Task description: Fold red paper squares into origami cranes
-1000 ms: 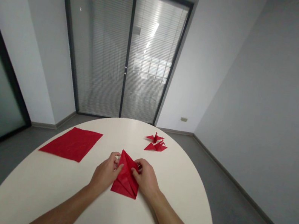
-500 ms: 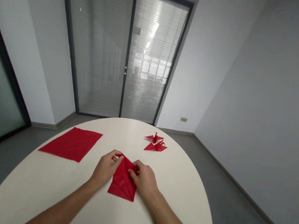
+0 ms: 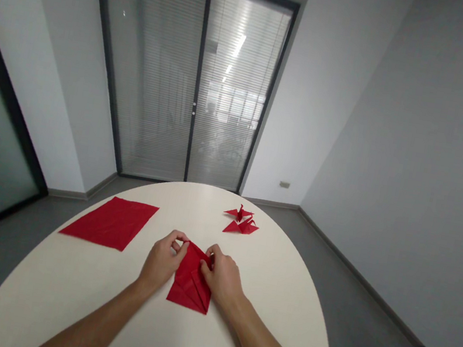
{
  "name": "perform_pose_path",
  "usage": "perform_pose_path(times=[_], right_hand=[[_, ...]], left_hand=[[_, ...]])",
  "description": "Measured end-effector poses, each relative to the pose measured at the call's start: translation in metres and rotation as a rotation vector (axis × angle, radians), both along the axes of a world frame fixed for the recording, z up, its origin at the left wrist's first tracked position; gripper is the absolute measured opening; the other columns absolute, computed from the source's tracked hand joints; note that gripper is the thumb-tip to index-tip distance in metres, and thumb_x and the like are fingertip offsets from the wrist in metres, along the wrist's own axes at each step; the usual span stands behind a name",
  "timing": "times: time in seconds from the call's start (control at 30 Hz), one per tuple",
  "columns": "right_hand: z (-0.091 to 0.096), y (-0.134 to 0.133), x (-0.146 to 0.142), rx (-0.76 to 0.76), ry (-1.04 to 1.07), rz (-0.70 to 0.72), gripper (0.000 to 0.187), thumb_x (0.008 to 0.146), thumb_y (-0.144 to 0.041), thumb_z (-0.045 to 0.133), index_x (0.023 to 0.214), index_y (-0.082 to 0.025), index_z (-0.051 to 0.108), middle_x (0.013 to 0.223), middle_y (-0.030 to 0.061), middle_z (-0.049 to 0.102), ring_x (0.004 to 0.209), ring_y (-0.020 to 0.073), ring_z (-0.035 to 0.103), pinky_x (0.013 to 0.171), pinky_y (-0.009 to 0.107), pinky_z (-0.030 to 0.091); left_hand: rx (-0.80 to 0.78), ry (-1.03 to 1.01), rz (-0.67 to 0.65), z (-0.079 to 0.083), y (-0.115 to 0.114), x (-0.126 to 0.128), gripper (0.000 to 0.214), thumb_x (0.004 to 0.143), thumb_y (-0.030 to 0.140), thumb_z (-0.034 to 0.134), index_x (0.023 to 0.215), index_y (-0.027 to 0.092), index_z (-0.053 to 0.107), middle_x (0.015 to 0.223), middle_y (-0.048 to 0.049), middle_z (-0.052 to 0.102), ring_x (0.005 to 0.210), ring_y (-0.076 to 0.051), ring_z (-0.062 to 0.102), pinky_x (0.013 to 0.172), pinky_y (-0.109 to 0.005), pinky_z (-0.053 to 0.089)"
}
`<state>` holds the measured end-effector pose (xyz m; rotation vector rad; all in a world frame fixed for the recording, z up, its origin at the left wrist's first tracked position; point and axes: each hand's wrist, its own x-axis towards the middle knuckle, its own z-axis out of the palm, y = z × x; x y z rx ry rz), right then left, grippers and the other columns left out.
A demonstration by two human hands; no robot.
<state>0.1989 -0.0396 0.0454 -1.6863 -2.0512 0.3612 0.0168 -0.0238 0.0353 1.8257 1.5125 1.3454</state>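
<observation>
Nearest, in the middle of the cream desk point(image 3: 283, 289), lies the folded red paper point(image 3: 191, 279), its straight lower edge toward the person and its creased faces narrowing to a point at the far end. The left hand point(image 3: 161, 259) has a nearly closed grip: thumb and index finger come together on that far point, the other fingers curled beneath. The right hand point(image 3: 225, 276) has a looser-looking grip on the upper right edge, thumb laid on the face of the paper, index finger bent over just beyond the edge; how firmly the hidden fingers press cannot be told.

The change over the last second is small: the point stood free above both hands, and now the left fingertips cover it, while the whole piece sits slightly nearer the body. I judge that fine work on the tip and the upper edge is in hand, with both hands sharing the hold.

Farther off to the left, well apart, a flat red sheet point(image 3: 114, 225) lies unfolded on the desk. To the right, toward the far rim, stand two finished paper birds, the nearer bird point(image 3: 241, 228) just beside the farther bird point(image 3: 239, 214). Past the desk is a glass partition with blinds point(image 3: 159, 96).
</observation>
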Motion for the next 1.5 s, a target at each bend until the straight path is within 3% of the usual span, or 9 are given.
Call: perform_pose_path(times=[0.2, 0.37, 0.6, 0.77, 1.13, 1.23, 1.33, 1.43, 1.5], right_hand=[[0.003, -0.004, 0.000, 0.034, 0.084, 0.158, 0.010, 0.089, -0.029, 0.060, 0.096, -0.023, 0.055, 0.084, 0.0011, 0.067, 0.073, 0.0169, 0.059, 0.066, 0.025, 0.035], [0.005, -0.009, -0.003, 0.113, 0.049, 0.228, 0.021, 0.089, -0.041, 0.063, 0.095, -0.021, 0.057, 0.086, 0.0020, 0.066, 0.078, 0.0185, 0.058, 0.074, 0.029, 0.038], [0.002, -0.016, -0.004, 0.089, -0.060, 0.313, 0.035, 0.079, -0.043, 0.075, 0.102, -0.021, 0.062, 0.105, 0.0055, 0.066, 0.098, 0.0234, 0.058, 0.084, 0.033, 0.039], [0.003, -0.014, -0.002, 0.068, -0.093, 0.355, 0.032, 0.085, -0.035, 0.071, 0.112, -0.021, 0.062, 0.115, 0.0081, 0.066, 0.106, 0.0247, 0.057, 0.091, 0.036, 0.039], [0.002, -0.007, 0.003, 0.081, -0.135, 0.424, 0.024, 0.097, -0.030, 0.056, 0.114, -0.018, 0.067, 0.116, 0.0089, 0.070, 0.109, 0.0234, 0.057, 0.096, 0.034, 0.040], [0.004, -0.007, 0.003, 0.081, -0.132, 0.436, 0.025, 0.097, -0.029, 0.055, 0.116, -0.018, 0.068, 0.117, 0.0095, 0.069, 0.110, 0.0233, 0.057, 0.097, 0.033, 0.041], [0.004, -0.005, 0.003, 0.086, -0.126, 0.417, 0.027, 0.096, -0.025, 0.055, 0.120, -0.017, 0.066, 0.117, 0.0096, 0.070, 0.111, 0.0239, 0.057, 0.098, 0.034, 0.042], [0.001, -0.002, 0.003, 0.095, -0.123, 0.395, 0.030, 0.095, -0.021, 0.053, 0.123, -0.016, 0.064, 0.121, 0.0104, 0.069, 0.113, 0.0244, 0.058, 0.100, 0.035, 0.042], [-0.001, -0.001, 0.003, 0.099, -0.123, 0.394, 0.032, 0.097, -0.020, 0.049, 0.125, -0.015, 0.063, 0.125, 0.0109, 0.068, 0.116, 0.0242, 0.057, 0.103, 0.036, 0.042]], left_hand=[[-0.057, -0.118, -0.021, -0.011, 0.010, -0.006, 0.017, 0.086, 0.037, 0.056, 0.090, 0.021, 0.059, 0.077, 0.0010, 0.068, 0.055, -0.014, 0.059, 0.056, -0.024, 0.043], [-0.093, -0.194, -0.010, -0.017, 0.017, -0.012, 0.020, 0.080, 0.040, 0.060, 0.084, 0.020, 0.059, 0.084, -0.0006, 0.069, 0.053, -0.013, 0.059, 0.054, -0.025, 0.043], [-0.176, -0.381, 0.022, -0.015, 0.023, -0.014, 0.025, 0.065, 0.041, 0.071, 0.076, 0.020, 0.060, 0.077, -0.0031, 0.069, 0.074, -0.020, 0.067, 0.061, -0.027, 0.050], [-0.295, -0.486, -0.011, -0.013, 0.024, -0.020, 0.040, 0.064, 0.048, 0.074, 0.086, 0.017, 0.061, 0.066, -0.0018, 0.069, 0.054, -0.015, 0.063, 0.050, -0.024, 0.048], [-0.351, -0.512, 0.065, -0.015, 0.031, -0.041, 0.037, 0.070, 0.042, 0.073, 0.093, 0.013, 0.067, 0.086, -0.0133, 0.076, 0.077, -0.024, 0.074, 0.068, -0.034, 0.059], [-0.207, -0.399, 0.098, -0.009, 0.023, -0.037, 0.030, 0.080, 0.037, 0.065, 0.102, 0.017, 0.067, 0.110, -0.0125, 0.074, 0.101, -0.025, 0.071, 0.094, -0.040, 0.054], [0.092, 0.098, -0.008, -0.010, 0.009, -0.021, 0.035, 0.093, 0.027, 0.043, 0.120, 0.018, 0.065, 0.130, -0.0109, 0.066, 0.124, -0.023, 0.059, 0.112, -0.043, 0.041], [0.093, 0.475, -0.222, -0.023, -0.003, -0.004, 0.049, 0.095, 0.021, 0.035, 0.140, 0.010, 0.051, 0.151, -0.0144, 0.048, 0.141, -0.022, 0.042, 0.118, -0.042, 0.033], [0.032, 0.642, -0.254, -0.033, -0.006, 0.001, 0.054, 0.097, 0.023, 0.033, 0.146, 0.004, 0.042, 0.155, -0.0184, 0.040, 0.145, -0.025, 0.036, 0.118, -0.044, 0.033]])
